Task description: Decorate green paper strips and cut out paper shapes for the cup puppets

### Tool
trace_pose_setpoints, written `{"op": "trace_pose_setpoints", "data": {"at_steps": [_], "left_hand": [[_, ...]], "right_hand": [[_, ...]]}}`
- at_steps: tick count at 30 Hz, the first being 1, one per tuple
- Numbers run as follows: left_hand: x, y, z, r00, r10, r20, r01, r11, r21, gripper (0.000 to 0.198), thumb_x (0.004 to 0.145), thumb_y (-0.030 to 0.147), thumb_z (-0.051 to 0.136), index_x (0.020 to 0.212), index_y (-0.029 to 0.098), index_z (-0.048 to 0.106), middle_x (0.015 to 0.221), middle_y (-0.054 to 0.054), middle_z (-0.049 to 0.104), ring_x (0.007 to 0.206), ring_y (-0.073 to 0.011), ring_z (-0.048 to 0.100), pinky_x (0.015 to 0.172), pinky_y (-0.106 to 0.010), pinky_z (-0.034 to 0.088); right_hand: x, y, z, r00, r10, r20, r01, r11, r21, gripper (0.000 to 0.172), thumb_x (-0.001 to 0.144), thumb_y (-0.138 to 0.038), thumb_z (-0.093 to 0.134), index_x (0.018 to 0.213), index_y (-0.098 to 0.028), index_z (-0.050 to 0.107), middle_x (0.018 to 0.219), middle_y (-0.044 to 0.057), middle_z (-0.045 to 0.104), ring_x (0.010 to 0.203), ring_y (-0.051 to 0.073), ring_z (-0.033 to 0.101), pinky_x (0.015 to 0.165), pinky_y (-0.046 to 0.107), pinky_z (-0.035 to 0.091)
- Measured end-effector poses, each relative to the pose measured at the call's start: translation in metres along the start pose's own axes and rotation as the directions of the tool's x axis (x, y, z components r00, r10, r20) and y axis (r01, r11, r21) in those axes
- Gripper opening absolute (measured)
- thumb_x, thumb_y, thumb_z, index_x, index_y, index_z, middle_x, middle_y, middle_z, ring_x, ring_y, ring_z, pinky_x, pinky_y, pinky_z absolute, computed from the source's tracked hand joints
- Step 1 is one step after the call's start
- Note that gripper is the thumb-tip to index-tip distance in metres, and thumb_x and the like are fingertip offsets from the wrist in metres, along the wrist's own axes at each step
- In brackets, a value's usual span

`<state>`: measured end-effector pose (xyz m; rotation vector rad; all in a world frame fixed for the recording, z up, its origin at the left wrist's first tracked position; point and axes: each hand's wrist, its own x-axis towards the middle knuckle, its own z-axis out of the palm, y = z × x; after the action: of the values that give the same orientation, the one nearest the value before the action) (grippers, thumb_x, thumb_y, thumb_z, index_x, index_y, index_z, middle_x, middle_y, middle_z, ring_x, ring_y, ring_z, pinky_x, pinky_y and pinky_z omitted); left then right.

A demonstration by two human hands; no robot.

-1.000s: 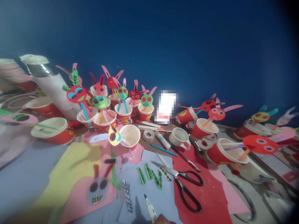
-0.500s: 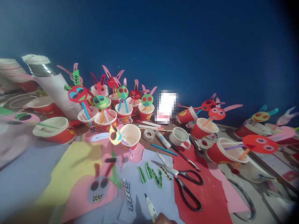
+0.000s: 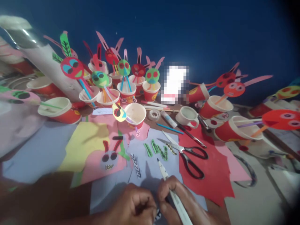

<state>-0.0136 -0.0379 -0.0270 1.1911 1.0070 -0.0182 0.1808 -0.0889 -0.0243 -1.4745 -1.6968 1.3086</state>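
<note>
My right hand (image 3: 181, 200) is closed around a white marker (image 3: 174, 201), its dark tip (image 3: 158, 160) pointing up and away. Beside it my left hand (image 3: 134, 204) is closed, its fingertips pinching a small black-and-white patterned paper piece (image 3: 158, 215), mostly hidden between the hands. Beyond the hands, green patterned paper strips (image 3: 156, 149) lie on lavender paper (image 3: 150, 168), with a chevron-patterned strip (image 3: 136, 165) nearer the left hand. Black-handled scissors (image 3: 185, 150) rest to the right, blades parted. A grey paper face (image 3: 109, 159) with red ears lies on pink paper further left.
Red paper cups (image 3: 134, 115) with paper-face figures on straws line the back. A white mug (image 3: 187, 116), tape roll (image 3: 154, 114), glue tube (image 3: 169, 119) and blue pencil (image 3: 170, 128) stand mid-table. Red paper (image 3: 206, 175) lies right; a wrapped flask (image 3: 44, 59) leans at left.
The view has tilted down, so the table contents sit higher. Both hands now show; before, only a bit of the right hand with the marker was visible at the bottom edge.
</note>
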Motion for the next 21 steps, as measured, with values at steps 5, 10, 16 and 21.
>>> {"op": "trace_pose_setpoints", "data": {"at_steps": [5, 10, 16, 21], "left_hand": [[0.002, 0.006, 0.002, 0.998, 0.005, 0.063, 0.001, 0.995, -0.105, 0.011, 0.066, 0.027, 0.046, 0.059, 0.019, 0.050, 0.051, 0.004, 0.051, 0.040, -0.0066, 0.043, 0.040, -0.017, 0.033], [0.000, 0.004, 0.002, 0.998, 0.005, 0.067, 0.000, 0.997, -0.079, 0.009, 0.063, 0.023, 0.046, 0.056, 0.019, 0.047, 0.051, 0.004, 0.049, 0.041, -0.0061, 0.043, 0.040, -0.016, 0.033], [0.002, 0.007, 0.002, 1.000, -0.014, 0.010, 0.015, 0.990, -0.142, 0.018, 0.070, 0.034, 0.047, 0.060, 0.019, 0.049, 0.053, 0.003, 0.053, 0.041, -0.0067, 0.043, 0.041, -0.018, 0.038], [0.000, 0.010, -0.002, 1.000, -0.031, -0.001, 0.030, 0.988, -0.149, 0.023, 0.074, 0.038, 0.050, 0.063, 0.018, 0.051, 0.057, 0.001, 0.055, 0.045, -0.0079, 0.045, 0.045, -0.020, 0.039]], "right_hand": [[-0.001, 0.012, 0.008, 0.994, -0.106, -0.009, 0.107, 0.986, 0.125, 0.016, 0.092, -0.016, 0.047, 0.097, -0.030, 0.042, 0.073, -0.004, 0.049, 0.067, 0.013, 0.053, 0.062, 0.024, 0.048], [0.002, 0.023, 0.008, 0.986, -0.072, -0.149, 0.121, 0.927, 0.355, 0.005, 0.099, -0.026, 0.045, 0.099, -0.030, 0.041, 0.082, -0.003, 0.047, 0.066, 0.012, 0.046, 0.058, 0.022, 0.044], [0.002, 0.030, 0.001, 0.966, -0.173, -0.191, 0.192, 0.977, 0.089, 0.013, 0.094, -0.019, 0.054, 0.102, -0.027, 0.048, 0.086, 0.000, 0.056, 0.073, 0.014, 0.058, 0.065, 0.023, 0.050], [-0.002, 0.040, 0.003, 0.939, -0.197, -0.283, 0.177, 0.980, -0.093, 0.017, 0.091, -0.021, 0.060, 0.104, -0.028, 0.052, 0.088, -0.001, 0.060, 0.075, 0.014, 0.064, 0.070, 0.025, 0.053]]}}
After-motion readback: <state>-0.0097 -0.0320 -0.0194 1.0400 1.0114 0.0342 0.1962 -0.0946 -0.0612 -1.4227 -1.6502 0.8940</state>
